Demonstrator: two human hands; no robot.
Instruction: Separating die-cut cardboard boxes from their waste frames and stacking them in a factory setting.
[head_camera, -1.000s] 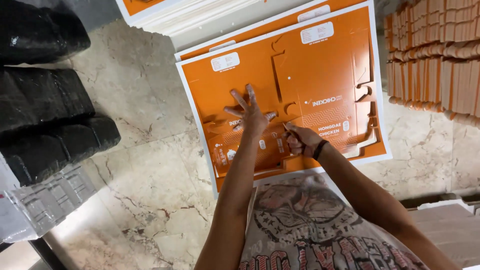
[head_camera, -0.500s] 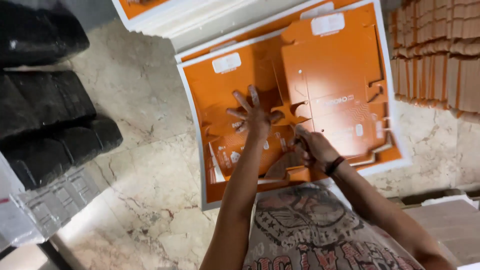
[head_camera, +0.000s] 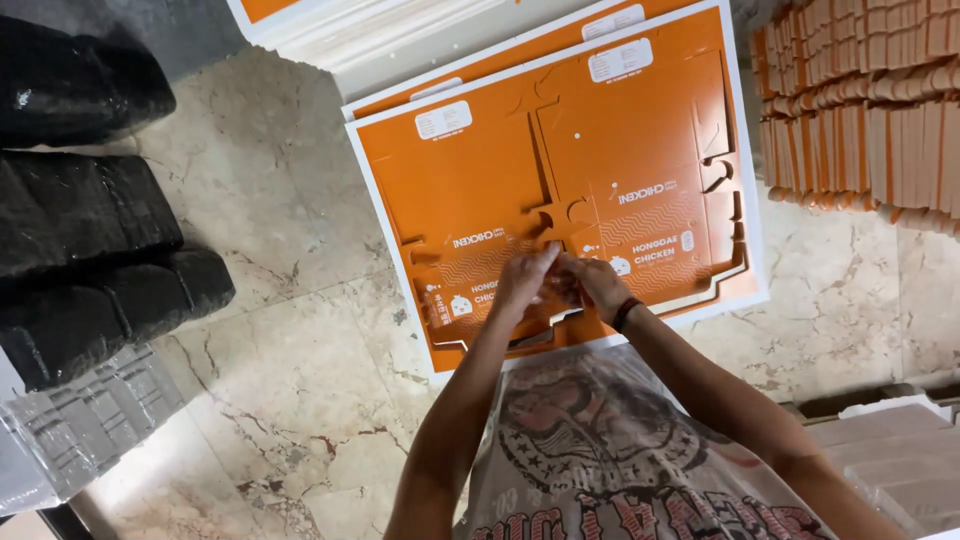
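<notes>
Flat on the marble floor (head_camera: 290, 400): an orange die-cut cardboard sheet (head_camera: 480, 190) with a white border, topmost of a stack. Over its near edge: left hand (head_camera: 525, 282) and right hand (head_camera: 598, 285), touching each other, fingers curled together and pinching a small piece of the sheet's cut-out part; exact grip too small to tell. On the right wrist: a dark band (head_camera: 627, 313). Right of the sheet: rows of folded orange cartons (head_camera: 870, 100). Left of the sheet, well apart: black wrapped bundles (head_camera: 90, 240).
</notes>
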